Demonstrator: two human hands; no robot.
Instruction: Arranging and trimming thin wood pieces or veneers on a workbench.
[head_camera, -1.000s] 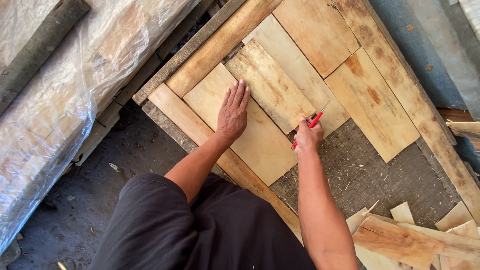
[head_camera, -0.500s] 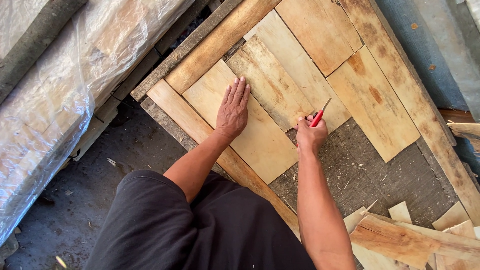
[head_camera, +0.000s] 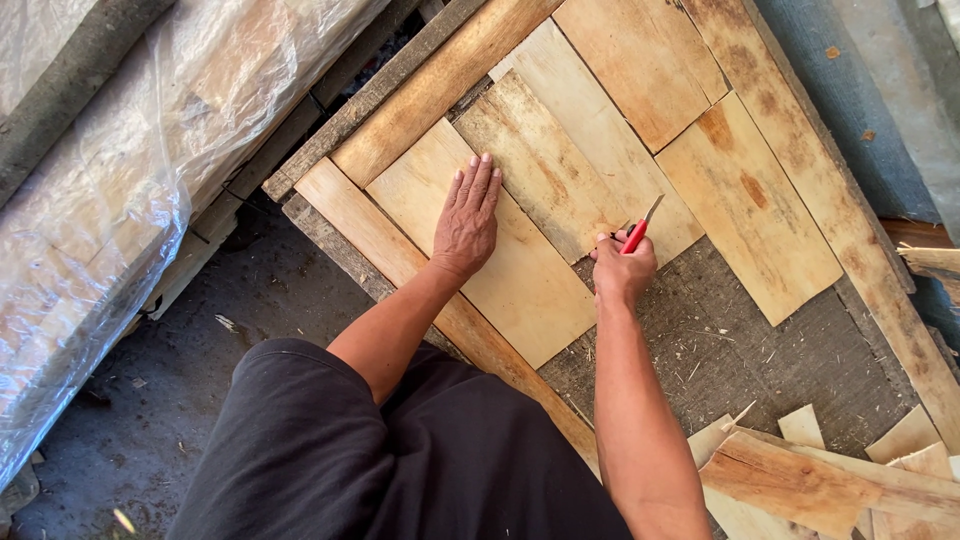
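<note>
Wooden boards (head_camera: 560, 170) under left hand (head_camera: 467, 220), right hand (head_camera: 622, 268) gripping red cutter (head_camera: 640, 228)

The flat left hand (head_camera: 468, 222) lies on a pale wooden veneer sheet (head_camera: 500, 255) — right of it, the right hand (head_camera: 622, 270) holds a red-handled utility knife (head_camera: 640, 228) at the neighbouring sheet's end.

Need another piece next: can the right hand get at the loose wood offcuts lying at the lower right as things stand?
Probably yes. The right hand is beside the offcuts, with only bare grey board between, nothing stacked in the way. But it grips a red knife, so it isn't free to grasp.
</note>
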